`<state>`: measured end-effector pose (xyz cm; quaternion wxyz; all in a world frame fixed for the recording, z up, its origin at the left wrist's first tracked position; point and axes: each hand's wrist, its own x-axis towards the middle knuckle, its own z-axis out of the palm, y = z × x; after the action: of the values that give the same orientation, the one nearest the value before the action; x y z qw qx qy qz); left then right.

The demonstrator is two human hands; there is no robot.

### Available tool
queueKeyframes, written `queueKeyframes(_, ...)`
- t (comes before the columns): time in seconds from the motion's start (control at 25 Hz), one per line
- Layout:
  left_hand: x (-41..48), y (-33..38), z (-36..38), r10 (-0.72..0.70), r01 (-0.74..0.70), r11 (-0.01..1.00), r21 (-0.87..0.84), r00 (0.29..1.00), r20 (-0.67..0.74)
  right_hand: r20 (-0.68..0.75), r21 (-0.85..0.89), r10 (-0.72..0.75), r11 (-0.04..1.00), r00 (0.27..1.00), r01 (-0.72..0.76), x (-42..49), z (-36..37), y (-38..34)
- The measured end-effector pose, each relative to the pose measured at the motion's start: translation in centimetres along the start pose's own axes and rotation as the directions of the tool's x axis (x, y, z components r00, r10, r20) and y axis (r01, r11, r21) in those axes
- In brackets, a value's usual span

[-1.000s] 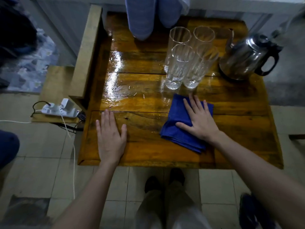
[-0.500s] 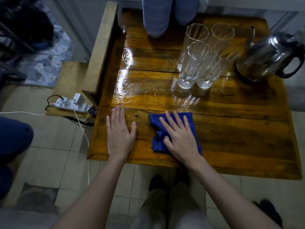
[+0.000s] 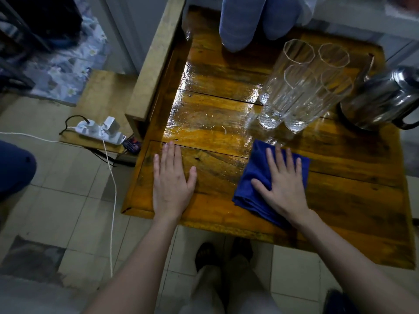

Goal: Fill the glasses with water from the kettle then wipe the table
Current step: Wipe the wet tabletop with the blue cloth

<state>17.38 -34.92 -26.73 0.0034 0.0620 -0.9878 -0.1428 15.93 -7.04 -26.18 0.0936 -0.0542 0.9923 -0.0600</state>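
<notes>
My right hand (image 3: 283, 184) lies flat with its fingers spread on a folded blue cloth (image 3: 251, 177), pressing it onto the wooden table (image 3: 351, 189) right of centre. My left hand (image 3: 172, 180) rests palm-down on the bare wood near the front left corner and holds nothing. Several tall ribbed glasses (image 3: 301, 87) stand in a tight cluster just beyond the cloth. I cannot tell their water level. A steel kettle (image 3: 383, 98) with a black handle sits to the right of them. A wet sheen (image 3: 204, 105) covers the table's left middle.
A person's legs in blue striped fabric (image 3: 238, 23) stand at the table's far edge. A wooden rail (image 3: 156, 57) runs along the left side. A white power strip (image 3: 99, 130) with cables lies on a low bench to the left. My feet (image 3: 206, 254) are on the tiled floor.
My right hand slid the blue cloth left toward my left hand, then back right and away toward the glasses. My left hand stayed put. The camera view shifted.
</notes>
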Motion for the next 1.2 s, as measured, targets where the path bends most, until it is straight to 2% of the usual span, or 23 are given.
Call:
queueKeyframes(0.16, 0.1, 0.1, 0.0, -0.005, 0.005, 1.0, 0.012, 1.0, -0.004, -0.004, 0.106, -0.117, 0.988, 0.993, 0.116, 2.3, 0.5, -7.9)
queueKeyframes(0.28, 0.0, 0.1, 0.1, -0.006, 0.006, 0.999, 0.033, 1.0, -0.003, -0.035, 0.084, -0.179, 0.98, 0.983, 0.181, 1.0, 1.4, -11.7)
queueKeyframes(0.4, 0.1, 0.0, 0.1, 0.004, -0.004, 0.999, 0.044, 1.0, 0.018, -0.023, 0.12, -0.274, 0.954, 0.961, 0.275, -1.4, 1.7, -10.1)
queueKeyframes(0.48, 0.0, 0.2, 0.0, 0.001, -0.001, 0.999, 0.034, 1.0, 0.018, -0.026, 0.128, -0.288, 0.949, 0.957, 0.289, -2.8, 1.6, -6.7)
queueKeyframes(0.68, 0.0, 0.4, -0.3, 0.004, -0.004, 1.0, 0.011, 1.0, 0.021, -0.036, 0.086, -0.04, 0.995, 0.999, 0.043, -3.8, 0.6, 2.0)
queueKeyframes(0.8, 0.1, 0.3, -0.3, -0.001, 0.0, 1.0, 0.018, 1.0, 0.02, -0.068, 0.052, 0.071, 0.996, 0.995, -0.067, -2.1, 0.9, 1.4)
queueKeyframes(0.88, 0.0, 0.2, -0.2, 0.001, -0.002, 1.0, 0.021, 1.0, 0.009, -0.081, 0.049, 0.091, 0.995, 0.993, -0.087, -0.1, 0.9, -0.8)
queueKeyframes(1.12, 0.1, 0.1, 0.2, 0.002, -0.001, 0.999, 0.053, 1.0, -0.017, -0.061, 0.046, -0.217, 0.974, 0.974, 0.22, 4.1, 1.3, -11.2)
queueKeyframes(1.2, 0.1, 0.0, 0.2, 0.006, -0.006, 0.999, 0.05, 1.0, -0.007, -0.047, 0.077, -0.268, 0.959, 0.962, 0.271, 3.0, 1.8, -12.9)
